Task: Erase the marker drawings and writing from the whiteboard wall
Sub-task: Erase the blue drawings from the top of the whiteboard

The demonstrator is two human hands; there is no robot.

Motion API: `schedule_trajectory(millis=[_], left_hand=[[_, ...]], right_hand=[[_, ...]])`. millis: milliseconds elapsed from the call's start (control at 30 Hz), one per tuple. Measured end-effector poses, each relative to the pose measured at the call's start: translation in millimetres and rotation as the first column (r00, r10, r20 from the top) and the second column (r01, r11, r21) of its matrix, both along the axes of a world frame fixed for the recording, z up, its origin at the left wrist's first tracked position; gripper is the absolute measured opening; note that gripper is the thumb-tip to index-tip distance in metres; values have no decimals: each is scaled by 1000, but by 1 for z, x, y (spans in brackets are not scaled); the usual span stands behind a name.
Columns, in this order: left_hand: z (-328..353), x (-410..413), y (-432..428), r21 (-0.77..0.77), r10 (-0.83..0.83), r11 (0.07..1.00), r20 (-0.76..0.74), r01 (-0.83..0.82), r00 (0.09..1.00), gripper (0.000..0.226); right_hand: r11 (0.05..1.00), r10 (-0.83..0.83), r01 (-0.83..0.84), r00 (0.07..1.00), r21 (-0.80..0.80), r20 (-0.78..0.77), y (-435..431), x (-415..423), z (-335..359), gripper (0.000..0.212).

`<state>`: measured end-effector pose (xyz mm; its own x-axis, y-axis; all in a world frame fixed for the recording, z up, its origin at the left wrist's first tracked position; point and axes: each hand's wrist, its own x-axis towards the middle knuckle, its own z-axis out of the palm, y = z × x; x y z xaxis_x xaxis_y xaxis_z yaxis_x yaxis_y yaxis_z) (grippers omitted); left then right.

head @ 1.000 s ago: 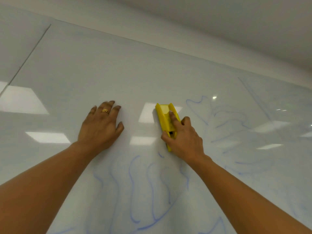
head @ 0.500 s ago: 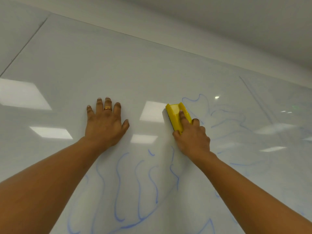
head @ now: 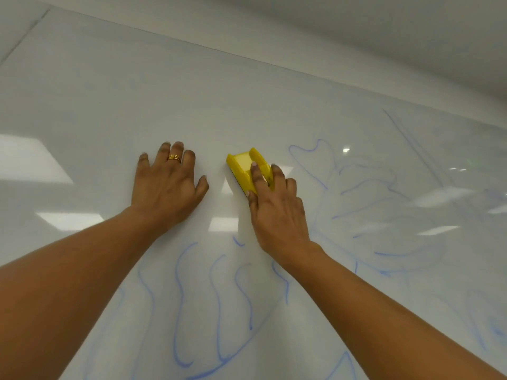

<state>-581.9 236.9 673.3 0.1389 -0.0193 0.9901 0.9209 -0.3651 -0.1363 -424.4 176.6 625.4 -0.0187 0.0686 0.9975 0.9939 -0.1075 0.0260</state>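
Note:
A glossy whiteboard wall (head: pixel 247 100) fills the view. My right hand (head: pixel 277 209) grips a yellow eraser (head: pixel 242 167) and holds it flat against the board, its upper end sticking out past my fingers. My left hand (head: pixel 167 187), a gold ring on one finger, rests flat on the board just left of the eraser, fingers spread. Blue wavy marker lines (head: pixel 219 311) run below both hands. More blue curves (head: pixel 365 187), partly smeared, lie to the right of the eraser.
The board's top edge meets a plain white wall strip (head: pixel 329 45) under the ceiling. A vertical panel seam (head: pixel 24 37) shows at the far left. Reflections of ceiling lights (head: pixel 30 157) sit on the board.
My right hand slid the eraser right and up, then back left toward my left hand. The left hand stays pressed on the board. The view has tilted slightly.

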Motion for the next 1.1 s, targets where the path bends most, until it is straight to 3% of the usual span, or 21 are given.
schedule_trajectory(millis=[500, 767, 1100], left_hand=[[24, 69, -13, 31, -11, 999, -8, 11, 1000, 58], [37, 107, -23, 7, -67, 998, 19, 67, 998, 51], [30, 107, -18, 38, -73, 997, 50, 71, 996, 49]], right_hand=[[992, -81, 77, 996, 101, 33, -1, 63, 70, 49], [995, -27, 35, 996, 97, -82, -14, 120, 126, 48], [982, 120, -75, 954, 171, -273, -24, 156, 137, 47]])
